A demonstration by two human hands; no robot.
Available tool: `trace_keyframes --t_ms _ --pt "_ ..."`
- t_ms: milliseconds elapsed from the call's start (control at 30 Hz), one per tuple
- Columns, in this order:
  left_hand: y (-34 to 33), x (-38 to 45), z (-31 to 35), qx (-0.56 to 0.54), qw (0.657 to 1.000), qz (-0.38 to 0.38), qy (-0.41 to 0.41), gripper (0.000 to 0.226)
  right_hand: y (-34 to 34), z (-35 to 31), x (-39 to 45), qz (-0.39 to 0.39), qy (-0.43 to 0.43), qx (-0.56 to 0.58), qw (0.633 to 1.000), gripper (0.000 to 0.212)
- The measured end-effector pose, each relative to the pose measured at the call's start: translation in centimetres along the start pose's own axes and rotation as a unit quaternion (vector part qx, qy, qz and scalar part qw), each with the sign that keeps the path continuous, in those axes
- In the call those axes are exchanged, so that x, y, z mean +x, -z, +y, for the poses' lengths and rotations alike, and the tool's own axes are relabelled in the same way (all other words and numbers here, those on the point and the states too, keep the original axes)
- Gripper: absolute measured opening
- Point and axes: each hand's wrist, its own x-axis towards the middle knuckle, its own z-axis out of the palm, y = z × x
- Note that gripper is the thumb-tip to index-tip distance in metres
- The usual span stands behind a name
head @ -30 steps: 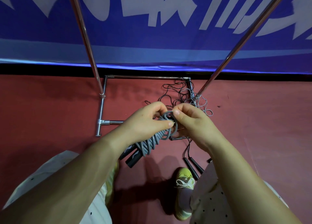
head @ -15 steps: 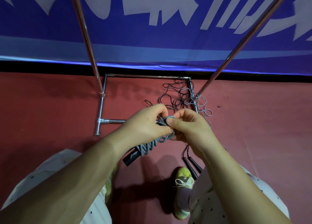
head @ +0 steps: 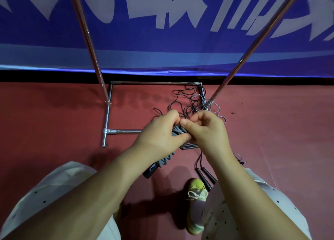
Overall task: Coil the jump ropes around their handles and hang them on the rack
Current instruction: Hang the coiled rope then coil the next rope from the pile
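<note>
A grey jump rope (head: 167,160) is coiled round its black handles, whose lower ends stick out below my left hand (head: 160,136). That hand grips the coiled bundle. My right hand (head: 206,129) pinches the rope's upper end, thumb against the left hand's fingers. Beyond the hands stands the metal rack (head: 108,116), its two poles rising past the top edge. A tangle of loose black and grey ropes (head: 189,102) lies on the floor at the rack's right foot. Two black handles (head: 206,176) lie by my shoe.
The floor is red. A blue banner (head: 162,40) with white characters hangs behind the rack. My yellow shoe (head: 196,203) and white dotted trousers (head: 54,194) fill the lower frame. Another pair of dark handles (head: 188,146) lies under my hands.
Both hands have closed tighter over the top of the coil. The loop of grey rope visible between them a second ago is now covered by my fingers.
</note>
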Motion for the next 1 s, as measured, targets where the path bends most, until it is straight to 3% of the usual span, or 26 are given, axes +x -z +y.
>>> trace_keyframes --t_ms 133,300,567,833,1000 --pt "0.5 0.1 -0.2 -0.042 0.999 -0.023 -0.004 0.027 1.6 -0.2 0.0 -0.096 -0.014 0.034 0.995 0.008" --pt "0.9 0.0 -0.5 -0.028 0.999 -0.032 -0.009 0.026 2.7 -0.4 0.7 -0.186 -0.099 0.056 0.976 0.014" --pt "1.5 0.4 -0.9 0.002 0.999 -0.024 -0.045 0.032 1.5 0.1 0.8 -0.172 -0.035 0.046 0.983 0.012" --pt "1.8 0.2 -0.6 -0.046 0.994 0.037 -0.092 0.024 0.4 0.4 0.2 -0.048 0.128 0.053 0.989 0.016" --pt "1.8 0.3 -0.5 -0.131 0.987 0.062 -0.069 0.021 1.1 1.2 0.0 -0.16 0.1 0.188 0.964 0.024"
